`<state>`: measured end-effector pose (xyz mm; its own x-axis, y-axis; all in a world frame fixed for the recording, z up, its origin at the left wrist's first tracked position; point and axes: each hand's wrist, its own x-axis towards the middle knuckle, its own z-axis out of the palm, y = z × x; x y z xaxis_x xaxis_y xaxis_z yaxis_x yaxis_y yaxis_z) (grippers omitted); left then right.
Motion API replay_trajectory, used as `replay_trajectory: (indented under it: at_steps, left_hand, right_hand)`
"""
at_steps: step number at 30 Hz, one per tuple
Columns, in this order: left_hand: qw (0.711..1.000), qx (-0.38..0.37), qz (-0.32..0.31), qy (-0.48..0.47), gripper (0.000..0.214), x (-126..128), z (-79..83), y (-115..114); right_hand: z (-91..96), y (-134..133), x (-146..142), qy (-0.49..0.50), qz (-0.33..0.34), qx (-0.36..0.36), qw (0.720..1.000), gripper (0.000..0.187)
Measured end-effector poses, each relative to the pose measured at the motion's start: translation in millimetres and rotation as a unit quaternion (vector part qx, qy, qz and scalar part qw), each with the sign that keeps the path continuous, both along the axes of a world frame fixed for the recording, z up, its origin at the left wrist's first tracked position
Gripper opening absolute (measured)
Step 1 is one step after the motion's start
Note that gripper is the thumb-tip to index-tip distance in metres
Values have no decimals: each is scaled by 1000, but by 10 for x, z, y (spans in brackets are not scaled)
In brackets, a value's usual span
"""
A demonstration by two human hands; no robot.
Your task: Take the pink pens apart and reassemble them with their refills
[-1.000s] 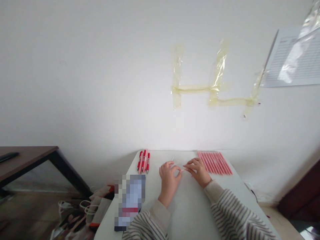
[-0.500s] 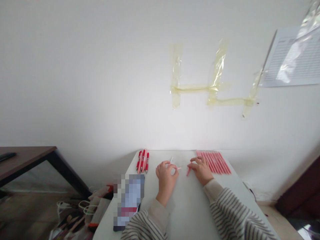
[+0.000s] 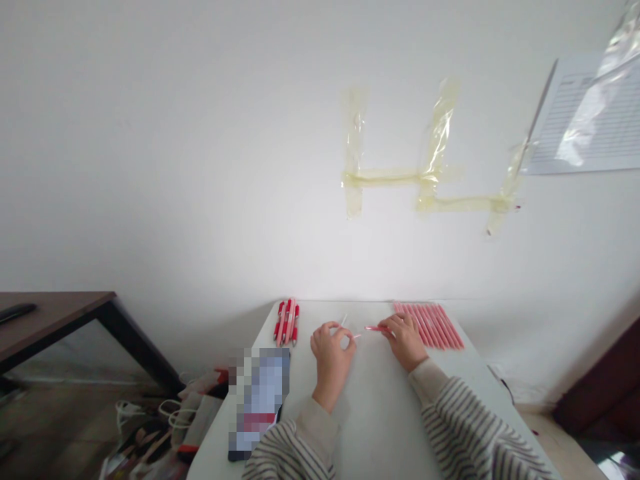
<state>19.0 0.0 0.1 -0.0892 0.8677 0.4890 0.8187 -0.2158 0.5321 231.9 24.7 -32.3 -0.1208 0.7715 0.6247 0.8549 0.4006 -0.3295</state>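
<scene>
My left hand (image 3: 330,353) rests on the white table (image 3: 370,413), its fingers pinched on a thin white pen refill (image 3: 350,333) whose ends stick out past the fingertips. My right hand (image 3: 404,340) is closed on a pink pen barrel (image 3: 375,328), held level with its tip pointing left toward the refill. A small gap separates barrel and refill. Just right of my right hand lies a row of several pink pen barrels (image 3: 433,325). A bundle of red and pink finished pens (image 3: 287,321) lies to the left of my left hand.
A phone (image 3: 259,400) with a blurred screen lies at the table's left edge. A dark wooden table (image 3: 55,320) stands at the far left, with bags and cables (image 3: 160,433) on the floor between. Tape strips (image 3: 425,180) and a taped paper sheet (image 3: 590,120) are on the wall.
The hands first met at the centre, then parted. My right hand has turned the pink barrel from slanting down to level, pointing left. My left hand stayed put with the refill.
</scene>
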Motion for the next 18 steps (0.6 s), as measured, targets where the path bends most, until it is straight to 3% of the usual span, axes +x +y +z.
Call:
replay_trajectory:
  at_steps: [6,10,14,18]
  left_hand:
    - [1000,2,-6,-2,10,1,-5,-11]
    - [1000,4,-8,1,10,0,-14,-10]
    - [1000,8,-12,3,10,-3,-40,0]
    - [1000,11,-15,5,10,-6,-55,7]
  right_hand:
    - [21,16,-32,106,31,41,993,24]
    - [44,-2,-57,171,34,29,984,28]
    - [69,-26,-68,181,39,4,983,52]
    - [79,-36,-70,166,36,-7,985,59]
